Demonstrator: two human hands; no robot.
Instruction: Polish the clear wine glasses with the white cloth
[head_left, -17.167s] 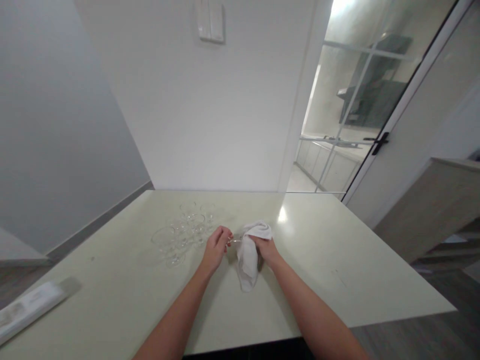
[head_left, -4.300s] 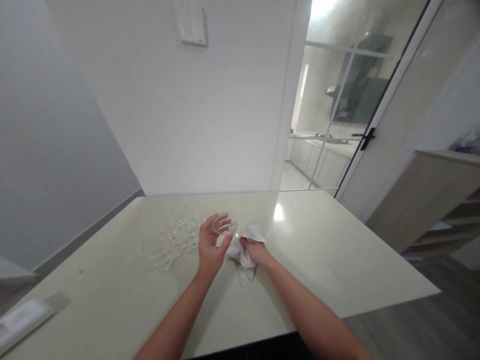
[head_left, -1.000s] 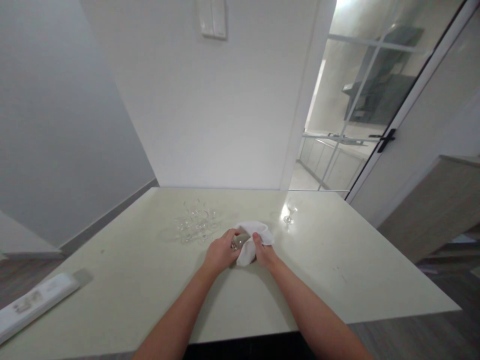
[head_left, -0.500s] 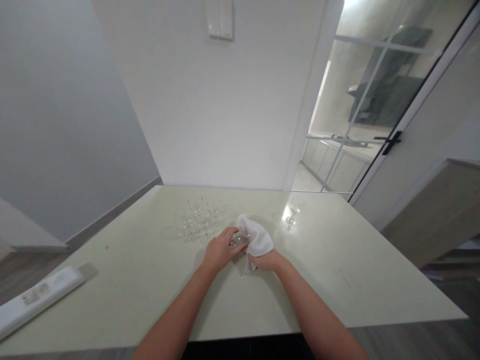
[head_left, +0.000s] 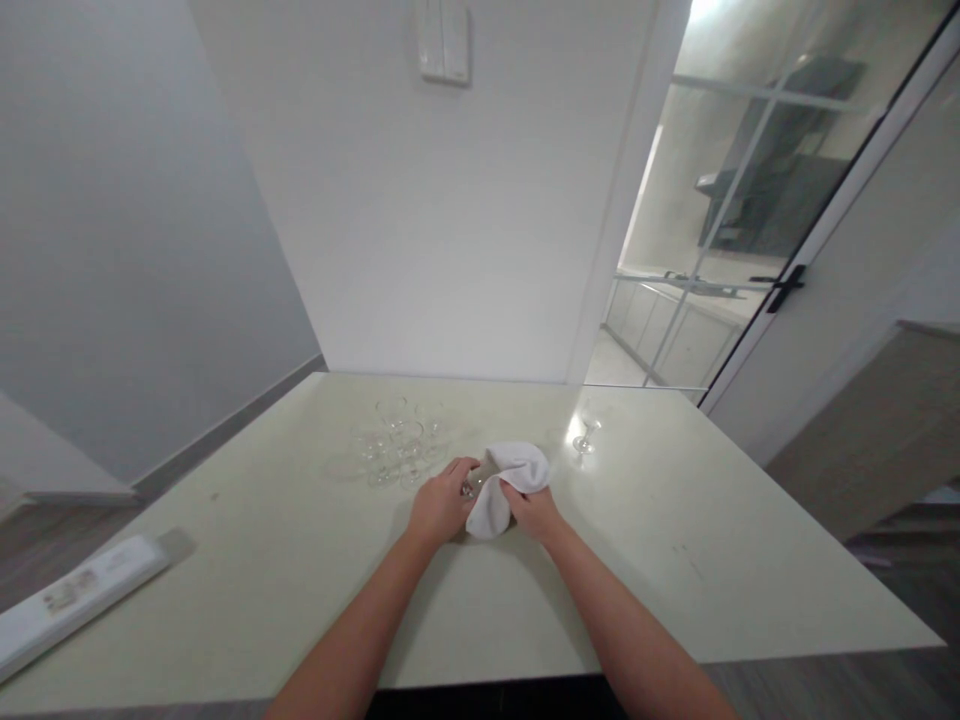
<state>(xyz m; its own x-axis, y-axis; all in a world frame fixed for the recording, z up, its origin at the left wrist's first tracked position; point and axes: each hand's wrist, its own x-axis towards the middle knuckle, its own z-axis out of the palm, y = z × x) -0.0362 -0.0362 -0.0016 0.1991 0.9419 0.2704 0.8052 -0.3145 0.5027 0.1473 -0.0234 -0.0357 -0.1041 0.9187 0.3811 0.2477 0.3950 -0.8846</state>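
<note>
One glass (head_left: 478, 480), partly covered by the white cloth (head_left: 519, 466) held in your right hand (head_left: 534, 511), is gripped by your left hand (head_left: 441, 500) over the desk (head_left: 300, 600), seemingly mid-wipe, so the next move calls for a light, steady hold.

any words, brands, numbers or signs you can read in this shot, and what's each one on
No text can be read anywhere in this picture.
Long white object at the lower left: brownish marks on top, too blurred to tell whether they are words or a picture.
Wall switch: a faint speck near its lower right corner, too small to read.
Cloth and glasses: no lettering that shows.
</note>
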